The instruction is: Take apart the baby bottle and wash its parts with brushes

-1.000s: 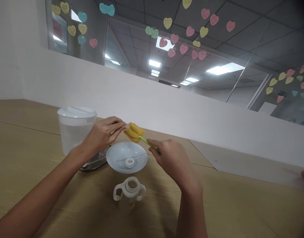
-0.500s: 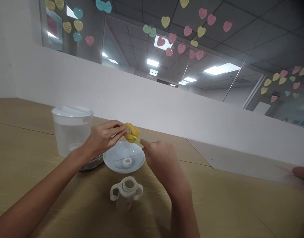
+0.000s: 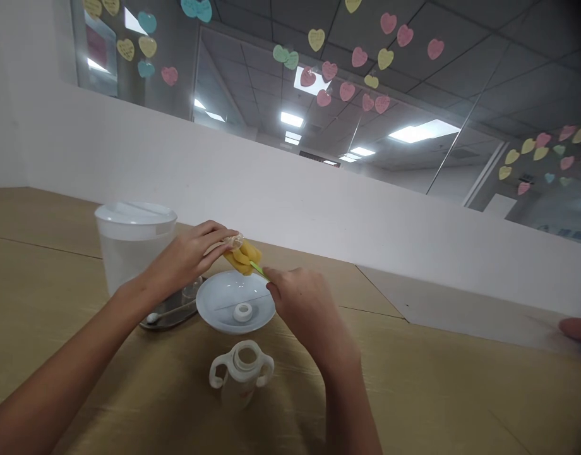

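Pinched in the fingers of my left hand [image 3: 196,249] is a small clear piece [image 3: 234,241] that looks like a bottle nipple. My right hand [image 3: 302,297] grips the green handle of a yellow sponge brush [image 3: 243,256], whose head touches the clear piece. Both are held above a white bowl [image 3: 209,313]. Inside the bowl lies a white ring cap [image 3: 243,311]. Nearer to me, between my forearms, a baby bottle [image 3: 238,385] with two side handles stands upright without a lid.
A lidded translucent bucket [image 3: 129,253] stands at the back left. Beside it a dark tray [image 3: 170,318] holds a small clear item and a white-tipped stick, partly hidden by my left arm. A white wall [image 3: 295,208] rises behind the table. Part of a person's hand [image 3: 576,328] shows at the right edge.
The clear piece has moved left and up a little, now clearer of the sponge. The sponge brush has shifted slightly left. More of the tray shows beneath my left arm.
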`<state>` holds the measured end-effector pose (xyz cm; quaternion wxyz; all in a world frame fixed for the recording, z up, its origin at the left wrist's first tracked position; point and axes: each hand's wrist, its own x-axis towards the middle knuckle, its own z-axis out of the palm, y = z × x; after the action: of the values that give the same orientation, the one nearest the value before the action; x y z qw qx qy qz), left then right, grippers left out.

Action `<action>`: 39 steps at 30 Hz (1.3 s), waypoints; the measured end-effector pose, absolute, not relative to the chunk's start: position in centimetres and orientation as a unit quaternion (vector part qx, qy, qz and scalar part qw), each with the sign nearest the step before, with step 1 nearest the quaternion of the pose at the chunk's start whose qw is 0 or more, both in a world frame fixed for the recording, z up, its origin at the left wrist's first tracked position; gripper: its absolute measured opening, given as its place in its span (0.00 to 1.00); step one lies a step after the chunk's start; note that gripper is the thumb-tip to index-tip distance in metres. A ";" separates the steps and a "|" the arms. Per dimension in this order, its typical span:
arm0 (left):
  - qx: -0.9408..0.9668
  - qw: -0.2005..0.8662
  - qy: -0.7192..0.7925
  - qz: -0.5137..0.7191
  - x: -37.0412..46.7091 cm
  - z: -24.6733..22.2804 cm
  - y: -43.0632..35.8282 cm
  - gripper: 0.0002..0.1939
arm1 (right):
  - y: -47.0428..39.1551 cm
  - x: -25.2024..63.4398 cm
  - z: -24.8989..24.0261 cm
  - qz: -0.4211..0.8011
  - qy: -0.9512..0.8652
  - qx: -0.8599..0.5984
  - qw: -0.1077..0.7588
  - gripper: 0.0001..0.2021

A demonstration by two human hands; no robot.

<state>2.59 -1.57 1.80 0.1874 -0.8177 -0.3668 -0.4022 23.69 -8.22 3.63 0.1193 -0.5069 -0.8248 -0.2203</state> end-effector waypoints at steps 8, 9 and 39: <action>-0.797 0.228 -0.362 -0.426 1.9 2.1 -1.2 0.15 | -9.0 23.8 4.0 -0.205 -0.827 -0.506 0.134 0.11; -0.796 0.230 -0.362 -0.427 1.8 2.1 -1.2 0.15 | -9.1 23.8 4.0 -0.203 -0.826 -0.508 0.134 0.11; -0.816 0.184 -0.328 -0.439 2.3 2.7 -2.6 0.14 | -9.5 23.8 4.2 -0.188 -0.830 -0.506 0.141 0.09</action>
<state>2.34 -2.56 2.66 0.1843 -0.8158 -0.3285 -0.4390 23.75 -9.52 4.18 0.1410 -0.5060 -0.8299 -0.1878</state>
